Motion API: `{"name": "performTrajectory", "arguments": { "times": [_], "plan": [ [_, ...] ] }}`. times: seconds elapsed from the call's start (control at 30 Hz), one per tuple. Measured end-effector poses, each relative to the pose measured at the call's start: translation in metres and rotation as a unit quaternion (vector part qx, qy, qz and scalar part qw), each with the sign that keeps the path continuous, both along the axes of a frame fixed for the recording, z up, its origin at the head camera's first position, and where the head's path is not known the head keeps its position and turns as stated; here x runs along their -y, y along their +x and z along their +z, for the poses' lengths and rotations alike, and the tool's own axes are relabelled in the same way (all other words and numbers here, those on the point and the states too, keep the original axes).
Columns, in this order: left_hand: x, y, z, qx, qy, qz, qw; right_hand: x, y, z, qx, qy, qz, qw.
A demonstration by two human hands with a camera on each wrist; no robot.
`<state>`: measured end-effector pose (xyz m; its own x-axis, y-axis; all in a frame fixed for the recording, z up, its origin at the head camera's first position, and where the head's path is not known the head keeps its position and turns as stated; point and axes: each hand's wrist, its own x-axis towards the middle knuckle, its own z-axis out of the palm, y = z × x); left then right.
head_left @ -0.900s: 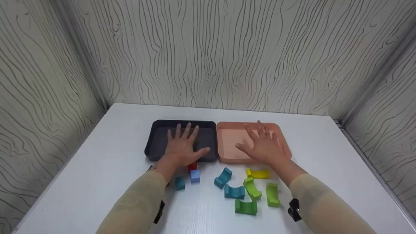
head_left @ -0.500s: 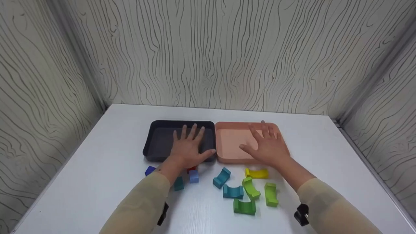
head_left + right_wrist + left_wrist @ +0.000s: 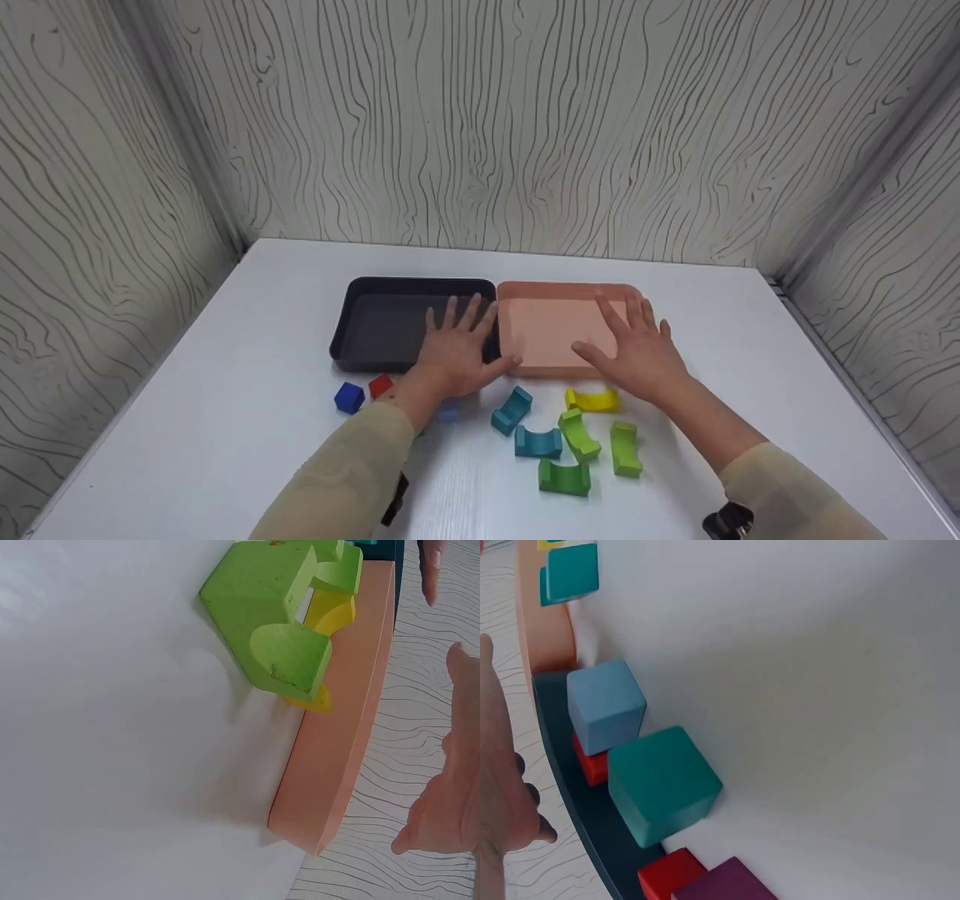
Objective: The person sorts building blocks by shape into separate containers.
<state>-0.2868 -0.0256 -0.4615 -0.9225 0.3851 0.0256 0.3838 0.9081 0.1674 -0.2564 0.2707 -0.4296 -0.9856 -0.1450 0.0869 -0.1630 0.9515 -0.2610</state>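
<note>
In the head view my left hand (image 3: pixel 457 356), palm down with spread fingers, hovers over the right part of the black tray (image 3: pixel 341 330). My right hand (image 3: pixel 641 360) is spread the same way over the right side of the pink tray (image 3: pixel 536 373). Neither hand holds anything. Below the left wrist lie cubes: a blue cube (image 3: pixel 349 398), a red cube (image 3: pixel 380 385), a light blue cube (image 3: pixel 606 706) and a teal cube (image 3: pixel 660 787), partly hidden by the arm in the head view. Near the right hand lie a yellow arch block (image 3: pixel 592 400) and a lime arch block (image 3: pixel 625 450).
The trays stand side by side on a white table (image 3: pixel 187 435). Before them lie teal arch blocks (image 3: pixel 538 442), another lime arch block (image 3: pixel 579 435) and a green arch block (image 3: pixel 565 478). A patterned wall panel (image 3: pixel 480 127) rises behind, with panels on both sides.
Both hands have drifted right and slightly nearer, still spread. The blue cube and a red cube have come into sight left of the left forearm; the light blue and teal cubes are now mostly covered.
</note>
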Motion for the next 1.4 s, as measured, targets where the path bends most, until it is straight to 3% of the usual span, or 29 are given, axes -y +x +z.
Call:
{"name": "performTrajectory", "arguments": {
  "times": [0.2, 0.67, 1.1, 1.4],
  "plan": [
    [-0.007, 0.007, 0.001, 0.002, 0.021, -0.015, 0.9997, -0.009, 0.011, 0.0, -0.008, -0.015, 0.022, 1.0],
    [-0.024, 0.004, -0.009, 0.023, 0.007, -0.027, 0.9994, -0.027, 0.035, -0.004, 0.0, -0.101, 0.03, 0.994],
    [-0.035, 0.006, -0.015, 0.015, 0.026, -0.036, 0.9989, -0.042, 0.046, -0.012, -0.05, -0.107, 0.07, 0.991],
    [-0.035, 0.005, -0.019, 0.016, 0.015, -0.033, 0.9992, -0.053, 0.049, -0.02, -0.027, -0.107, 0.074, 0.991]
  ]
}}
